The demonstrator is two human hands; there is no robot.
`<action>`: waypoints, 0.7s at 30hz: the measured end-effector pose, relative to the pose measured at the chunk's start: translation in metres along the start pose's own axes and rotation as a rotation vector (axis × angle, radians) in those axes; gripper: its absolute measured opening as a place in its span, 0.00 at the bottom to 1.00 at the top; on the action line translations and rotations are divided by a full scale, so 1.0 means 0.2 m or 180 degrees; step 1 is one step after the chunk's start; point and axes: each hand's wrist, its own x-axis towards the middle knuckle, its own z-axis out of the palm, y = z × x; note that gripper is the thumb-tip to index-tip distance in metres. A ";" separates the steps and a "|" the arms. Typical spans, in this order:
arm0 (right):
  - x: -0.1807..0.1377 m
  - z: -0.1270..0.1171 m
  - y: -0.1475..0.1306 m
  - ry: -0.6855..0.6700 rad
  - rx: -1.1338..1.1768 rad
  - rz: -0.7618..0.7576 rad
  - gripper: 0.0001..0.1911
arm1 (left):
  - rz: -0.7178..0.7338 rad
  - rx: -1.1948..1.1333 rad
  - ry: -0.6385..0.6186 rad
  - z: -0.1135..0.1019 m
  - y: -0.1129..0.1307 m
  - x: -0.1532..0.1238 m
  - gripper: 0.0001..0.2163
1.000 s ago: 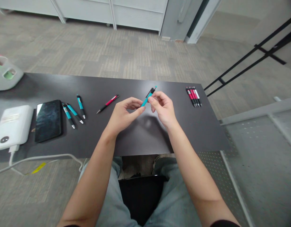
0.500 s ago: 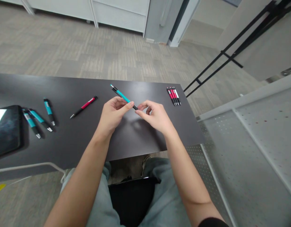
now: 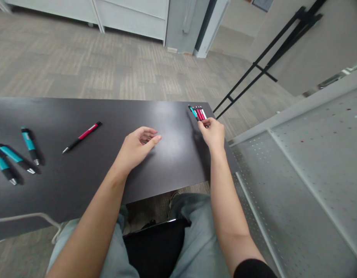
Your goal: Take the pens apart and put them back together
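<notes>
Between the thumb and fingers of my right hand is a teal pen, held by its black lower end beside a row of red pens at the table's far right corner. The fingers hide the lower ends of the row. My left hand hovers over the middle of the table with its fingers curved, the thumb apart, and nothing in it. To its left a single red pen lies slanted on the dark surface.
Several teal pens lie at the left of the dark table. A white cable runs over its front left edge. A grey perforated panel stands to the right, with a black metal frame behind the corner.
My right hand has carried the teal pen right, to the row of red pens. My left hand has let go of it. The view has turned right, leaving the tablet out of sight.
</notes>
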 end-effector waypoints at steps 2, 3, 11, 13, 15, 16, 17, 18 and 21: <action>0.01 0.01 0.02 -0.0061 -0.0168 0.0092 0.08 | 0.0062 0.0077 -0.0029 -0.01 0.01 0.00 0.19; 0.01 0.01 0.02 -0.0083 -0.0216 0.0124 0.08 | 0.0071 0.0122 -0.0040 -0.01 0.01 0.00 0.19; 0.02 0.02 0.04 -0.0175 -0.0299 0.0262 0.06 | 0.0131 0.0209 0.0020 -0.05 0.03 0.00 0.19; 0.02 0.03 0.04 -0.0152 -0.0267 0.0250 0.05 | 0.0133 0.0263 0.0010 -0.06 0.04 -0.01 0.19; 0.03 0.03 0.05 -0.0142 -0.0242 0.0230 0.05 | 0.0138 0.0333 0.0022 -0.07 0.05 -0.01 0.19; 0.03 0.03 0.05 -0.0146 -0.0231 0.0221 0.05 | 0.0147 0.0370 0.0036 -0.07 0.06 -0.02 0.20; 0.03 0.04 0.05 -0.0153 -0.0222 0.0211 0.05 | 0.0155 0.0414 0.0052 -0.08 0.07 -0.02 0.20; 0.03 0.04 0.06 -0.0160 -0.0214 0.0207 0.05 | 0.0165 0.0463 0.0055 -0.08 0.08 -0.02 0.20; 0.04 0.04 0.06 -0.0155 -0.0201 0.0204 0.05 | 0.0221 0.0592 -0.0009 -0.12 0.10 -0.02 0.21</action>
